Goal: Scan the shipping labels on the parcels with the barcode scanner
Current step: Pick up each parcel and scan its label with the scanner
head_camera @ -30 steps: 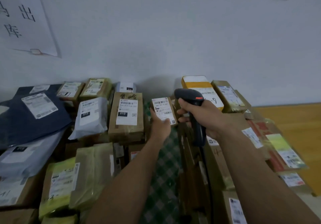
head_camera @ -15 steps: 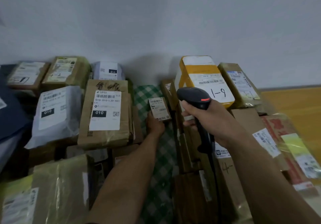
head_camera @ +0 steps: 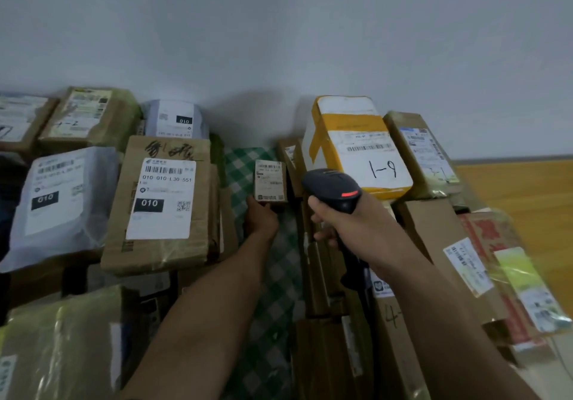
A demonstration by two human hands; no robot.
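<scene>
While the left hand point(head_camera: 262, 220) grips the lower end of a small parcel point(head_camera: 270, 182) and holds it upright, its shipping label point(head_camera: 269, 172) facing the camera, the right hand point(head_camera: 350, 226) is wrapped round the handle of the barcode scanner point(head_camera: 333, 189). The two hands are apart, the left at nine o'clock of the right, with a green checked cloth point(head_camera: 280, 275) showing between the forearms. The scanner's dark head rises at twelve o'clock of the right fist, with a red strip lit on its side. The small parcel stands at nine o'clock of that head, near it but not touching.

At nine o'clock of the left hand lies a brown carton point(head_camera: 164, 254) with a white label marked 010, and farther the same way lies a grey mailer bag point(head_camera: 62, 238). At one o'clock of the right hand, behind the scanner, sits a white and yellow parcel point(head_camera: 356, 151) with "1-9" written on it by hand. More taped cartons point(head_camera: 434, 232) crowd the three to five o'clock side.
</scene>
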